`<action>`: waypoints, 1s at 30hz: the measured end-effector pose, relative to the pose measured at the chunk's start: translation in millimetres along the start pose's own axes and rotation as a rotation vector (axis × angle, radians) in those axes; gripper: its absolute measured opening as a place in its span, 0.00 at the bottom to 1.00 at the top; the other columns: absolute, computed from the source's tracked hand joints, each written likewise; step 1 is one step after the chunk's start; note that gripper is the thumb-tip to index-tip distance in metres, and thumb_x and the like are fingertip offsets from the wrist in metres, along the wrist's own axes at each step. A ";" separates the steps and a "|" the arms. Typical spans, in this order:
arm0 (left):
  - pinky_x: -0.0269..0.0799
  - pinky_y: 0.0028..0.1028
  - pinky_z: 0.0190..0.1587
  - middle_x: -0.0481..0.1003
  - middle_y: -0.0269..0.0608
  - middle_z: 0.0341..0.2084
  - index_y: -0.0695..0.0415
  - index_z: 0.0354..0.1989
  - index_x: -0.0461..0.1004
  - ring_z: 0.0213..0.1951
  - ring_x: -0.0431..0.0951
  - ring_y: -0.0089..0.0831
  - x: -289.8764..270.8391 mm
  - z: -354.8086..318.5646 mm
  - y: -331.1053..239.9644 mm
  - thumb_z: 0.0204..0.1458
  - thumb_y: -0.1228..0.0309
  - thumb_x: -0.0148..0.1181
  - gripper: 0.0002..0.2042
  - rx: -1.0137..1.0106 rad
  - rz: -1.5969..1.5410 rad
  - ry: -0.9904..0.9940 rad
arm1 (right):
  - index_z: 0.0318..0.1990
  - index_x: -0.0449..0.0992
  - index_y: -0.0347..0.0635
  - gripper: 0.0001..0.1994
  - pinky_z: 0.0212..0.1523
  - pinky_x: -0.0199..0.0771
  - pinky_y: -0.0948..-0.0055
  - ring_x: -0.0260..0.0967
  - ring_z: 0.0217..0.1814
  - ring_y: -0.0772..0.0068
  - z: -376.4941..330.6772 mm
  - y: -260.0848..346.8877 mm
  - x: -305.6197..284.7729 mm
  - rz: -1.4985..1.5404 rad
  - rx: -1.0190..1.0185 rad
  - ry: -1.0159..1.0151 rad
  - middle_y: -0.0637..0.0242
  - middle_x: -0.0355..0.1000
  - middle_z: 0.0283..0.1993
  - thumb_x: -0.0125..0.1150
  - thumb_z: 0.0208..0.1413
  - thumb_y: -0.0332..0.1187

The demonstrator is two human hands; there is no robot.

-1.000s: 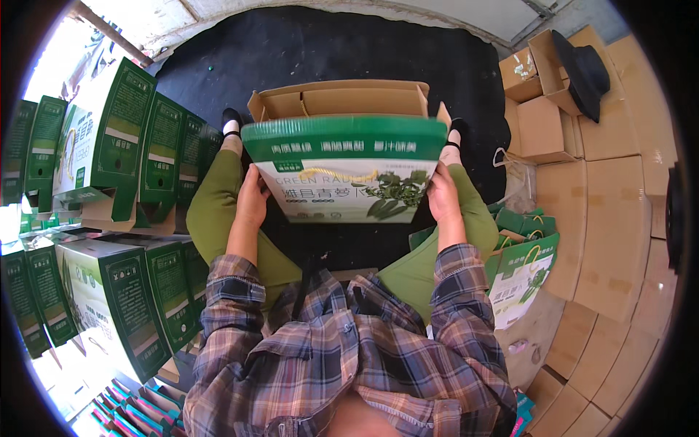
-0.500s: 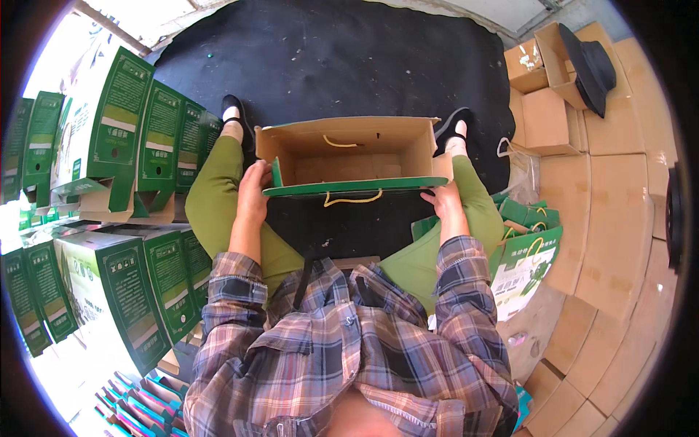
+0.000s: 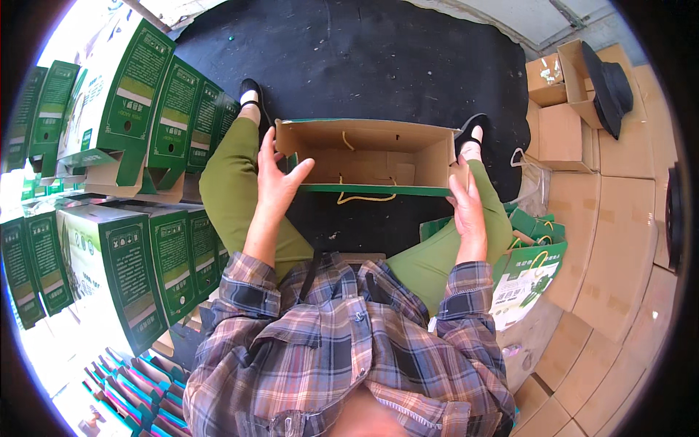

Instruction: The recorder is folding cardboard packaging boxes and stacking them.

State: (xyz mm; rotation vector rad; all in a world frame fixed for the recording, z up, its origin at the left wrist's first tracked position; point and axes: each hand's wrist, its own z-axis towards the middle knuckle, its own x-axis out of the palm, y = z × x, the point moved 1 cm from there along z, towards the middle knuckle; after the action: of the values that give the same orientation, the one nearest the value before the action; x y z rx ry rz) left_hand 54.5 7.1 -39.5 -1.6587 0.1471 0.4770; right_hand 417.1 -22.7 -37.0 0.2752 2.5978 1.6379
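An open-topped cardboard carton (image 3: pixel 364 191), brown inside with green edges, stands between my lower legs. Yellow cord handles (image 3: pixel 366 199) hang on its near and far walls. At its left end, my left hand (image 3: pixel 275 183) has its fingers stretched along the outside and its thumb spread over the near corner. Against the right end lies my right hand (image 3: pixel 468 205), fingers extended upward beside the end panel. Neither hand is wrapped round the carton. Its bottom inside is only partly seen.
Stacked green-and-white cartons (image 3: pixel 116 255) line the left side. Near my right knee stand green carrier boxes with cord handles (image 3: pixel 530 273). Brown cartons (image 3: pixel 604 233) are piled at right, a black hat (image 3: pixel 610 91) on them. Black sheeting (image 3: pixel 349 58) covers the floor ahead.
The near panel, tilted toward me before, now stands more upright. My left hand has let go of its edge and spread its thumb; my right hand has come up along the right end.
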 end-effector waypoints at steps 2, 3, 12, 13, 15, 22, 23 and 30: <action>0.67 0.38 0.56 0.62 0.52 0.56 0.54 0.68 0.52 0.55 0.67 0.44 3.9 1.6 -3.4 0.42 0.70 0.69 0.43 0.142 0.130 -0.037 | 0.71 0.47 0.40 0.34 0.69 0.46 0.66 0.48 0.72 0.67 3.5 -10.3 -3.7 0.033 -0.105 0.060 0.59 0.51 0.71 0.54 0.62 0.41; 0.67 0.37 0.56 0.63 0.51 0.55 0.54 0.66 0.56 0.55 0.68 0.43 4.0 1.6 -2.4 0.43 0.74 0.66 0.38 0.180 0.207 -0.058 | 0.71 0.47 0.40 0.34 0.69 0.46 0.66 0.48 0.72 0.67 3.2 -10.0 -2.9 0.034 -0.104 0.063 0.59 0.51 0.71 0.54 0.62 0.41; 0.68 0.38 0.54 0.65 0.57 0.51 0.59 0.57 0.68 0.52 0.69 0.53 -6.5 20.4 -10.3 0.39 0.89 0.47 0.30 0.321 0.473 -0.005 | 0.72 0.41 0.38 0.40 0.72 0.37 0.68 0.33 0.78 0.66 -16.5 -15.3 3.9 0.050 -0.131 0.122 0.57 0.36 0.76 0.48 0.50 0.21; 0.68 0.38 0.54 0.65 0.56 0.51 0.59 0.57 0.68 0.52 0.69 0.53 -6.7 23.3 -13.0 0.39 0.89 0.46 0.30 0.303 0.493 0.019 | 0.72 0.40 0.37 0.42 0.72 0.35 0.70 0.30 0.78 0.66 -13.5 -18.4 0.2 -0.016 -0.158 0.125 0.57 0.35 0.76 0.46 0.46 0.19; 0.68 0.39 0.54 0.65 0.56 0.52 0.60 0.58 0.67 0.52 0.68 0.53 -6.8 27.2 -17.3 0.39 0.91 0.46 0.32 0.309 0.585 0.043 | 0.72 0.40 0.37 0.41 0.72 0.34 0.71 0.29 0.78 0.66 -11.6 -19.7 -0.7 0.024 -0.129 0.134 0.57 0.35 0.76 0.46 0.46 0.19; 0.68 0.40 0.53 0.65 0.56 0.53 0.59 0.61 0.64 0.52 0.68 0.54 -7.1 19.4 -18.5 0.39 0.91 0.46 0.34 0.365 0.655 0.092 | 0.72 0.42 0.37 0.42 0.72 0.36 0.72 0.35 0.77 0.66 -8.4 -1.3 8.1 -0.080 -0.101 0.142 0.56 0.41 0.75 0.46 0.45 0.17; 0.68 0.41 0.53 0.65 0.55 0.52 0.60 0.61 0.64 0.51 0.68 0.54 -6.1 18.1 -21.5 0.39 0.91 0.46 0.34 0.393 0.651 0.110 | 0.72 0.42 0.37 0.42 0.71 0.38 0.73 0.37 0.77 0.66 -7.0 -1.1 6.7 -0.137 -0.134 0.158 0.56 0.43 0.74 0.45 0.44 0.17; 0.70 0.43 0.50 0.66 0.52 0.51 0.51 0.63 0.62 0.49 0.68 0.51 -1.9 14.8 -29.6 0.38 0.90 0.47 0.37 0.380 0.723 0.295 | 0.71 0.45 0.38 0.40 0.70 0.45 0.72 0.42 0.75 0.63 -6.1 9.8 8.6 -0.400 -0.150 0.242 0.54 0.45 0.74 0.49 0.46 0.19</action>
State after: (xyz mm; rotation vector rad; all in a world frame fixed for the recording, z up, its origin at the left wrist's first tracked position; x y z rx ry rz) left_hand 60.2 25.7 -12.6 -1.2546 1.0166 0.6869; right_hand 408.9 -22.5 -25.2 -0.4479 2.4489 1.7856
